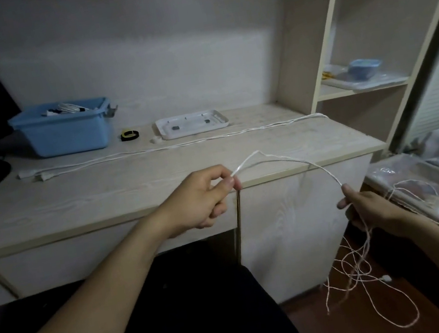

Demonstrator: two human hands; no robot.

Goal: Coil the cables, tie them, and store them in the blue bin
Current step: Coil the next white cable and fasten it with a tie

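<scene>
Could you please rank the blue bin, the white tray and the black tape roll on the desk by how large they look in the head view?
1. blue bin
2. white tray
3. black tape roll

Lighting, as I see it from the head camera: dim indoor, cool grey cast. Brightest patch on the back wall (165,67) above the desk (99,187). Upper left corner black. Soft focus and grain throughout. Wide-angle bending tilts the shelf uprights (328,24) at right.

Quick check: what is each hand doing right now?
Left hand: pinches the white cable near its bend.
Right hand: holds the same cable further along.
</scene>
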